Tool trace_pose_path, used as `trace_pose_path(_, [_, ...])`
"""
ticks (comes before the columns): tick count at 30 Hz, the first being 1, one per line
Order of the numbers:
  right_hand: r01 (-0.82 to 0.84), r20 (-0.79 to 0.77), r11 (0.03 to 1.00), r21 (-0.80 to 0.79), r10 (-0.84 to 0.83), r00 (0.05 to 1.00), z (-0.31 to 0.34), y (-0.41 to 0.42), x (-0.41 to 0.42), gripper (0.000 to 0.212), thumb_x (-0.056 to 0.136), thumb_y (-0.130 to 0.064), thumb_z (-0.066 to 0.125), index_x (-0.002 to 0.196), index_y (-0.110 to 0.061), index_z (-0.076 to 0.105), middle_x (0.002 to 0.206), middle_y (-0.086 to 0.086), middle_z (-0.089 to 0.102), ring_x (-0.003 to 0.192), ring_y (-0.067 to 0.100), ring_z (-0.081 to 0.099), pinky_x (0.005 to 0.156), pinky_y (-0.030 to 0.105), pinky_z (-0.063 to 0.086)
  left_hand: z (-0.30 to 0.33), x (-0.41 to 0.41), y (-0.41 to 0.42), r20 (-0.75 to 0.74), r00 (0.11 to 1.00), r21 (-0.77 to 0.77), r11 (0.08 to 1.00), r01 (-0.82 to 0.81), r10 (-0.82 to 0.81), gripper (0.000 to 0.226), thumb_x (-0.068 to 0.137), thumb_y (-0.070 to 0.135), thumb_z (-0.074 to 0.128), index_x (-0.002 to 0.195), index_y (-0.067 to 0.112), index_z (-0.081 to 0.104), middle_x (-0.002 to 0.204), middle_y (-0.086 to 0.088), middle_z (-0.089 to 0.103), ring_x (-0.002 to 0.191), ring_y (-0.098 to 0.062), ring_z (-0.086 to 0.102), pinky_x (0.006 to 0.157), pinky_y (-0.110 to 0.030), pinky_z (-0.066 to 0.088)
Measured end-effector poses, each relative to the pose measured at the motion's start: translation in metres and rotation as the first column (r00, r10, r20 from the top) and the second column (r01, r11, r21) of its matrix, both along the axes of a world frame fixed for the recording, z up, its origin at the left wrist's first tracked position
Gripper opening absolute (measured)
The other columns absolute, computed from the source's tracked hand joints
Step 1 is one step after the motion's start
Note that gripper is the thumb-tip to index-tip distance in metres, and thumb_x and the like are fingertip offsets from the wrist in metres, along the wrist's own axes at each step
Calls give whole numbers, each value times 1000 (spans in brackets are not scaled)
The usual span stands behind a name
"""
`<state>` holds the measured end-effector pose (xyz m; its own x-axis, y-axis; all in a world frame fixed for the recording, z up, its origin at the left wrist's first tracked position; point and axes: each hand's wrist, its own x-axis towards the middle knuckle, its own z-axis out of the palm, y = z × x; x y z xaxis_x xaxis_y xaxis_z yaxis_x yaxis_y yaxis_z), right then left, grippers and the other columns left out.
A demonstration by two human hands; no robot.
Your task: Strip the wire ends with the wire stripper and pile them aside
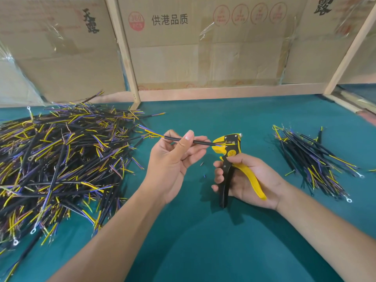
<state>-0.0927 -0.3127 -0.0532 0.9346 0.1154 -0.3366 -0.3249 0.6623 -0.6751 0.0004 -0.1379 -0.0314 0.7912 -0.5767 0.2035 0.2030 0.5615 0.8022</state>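
Over the green table [203, 231], the left hand [175, 159] is pinching a black wire [195, 141], poking its end into the wire stripper [230, 147], which the right hand [250, 180] is gripping, ready to squeeze.

One head-worn wide-angle view looks forward and down, close over the green table [203, 231], toward cardboard boxes [203, 47] beyond.

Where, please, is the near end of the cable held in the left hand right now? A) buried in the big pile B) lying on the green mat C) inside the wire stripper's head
C: the left hand feeds the cable so its coloured cores sit in the wire stripper head, gripped by the right hand.
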Motion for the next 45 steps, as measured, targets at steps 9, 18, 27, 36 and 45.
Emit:
trace_pose_path(9, [-20,17,1000,-8,20,1000,-2,-1,1,28,89,-24,56,103,-1,59,82,11,55,71,25,55,78,46,57,-2,1,0,4,1000,19,1000,-8,8,28,86,25,70,81,16,44,98,-22,74,87,-21,76,70,-21,58])
trace_pose_path(18, [-17,2,1000,-10,17,1000,-1,-1,1,28,87,-24,57,103,-1,60,82,12,55,70,26,56,78,45,58,-4,2,-2,-4,1000,37,999,-18,19,27,87,22,68,81,16,42,97,-22,74,84,-21,76,70,-22,58])
trace_pose_path(27, [-28,12,999,-33,29,1000,0,0,2,27,89,-25,53,102,-2,59,81,10,55,70,24,56,80,45,58,-5,0,-3,-11,1000,61,998,-21,22,26,86,23,68,79,18,43,97,-22,74,81,-20,76,69,-21,58])
trace_pose_path(36, [-24,24,998,-52,26,999,1,1,0,29,89,-26,55,103,-1,60,83,11,54,71,25,56,80,46,58,-5,0,0,46,999,76,997,-23,20,24,88,24,66,75,20,47,103,-15,74,92,-23,74,73,-28,58])
trace_pose_path(45, [131,200,989,-74,-114,973,-3,9,1,22,83,-27,71,93,-8,65,80,8,57,70,24,57,77,46,58,-17,-2,-10,192,970,156,971,-179,148,17,83,15,73,77,13,58,76,-2,66,67,-19,65,68,-28,55])
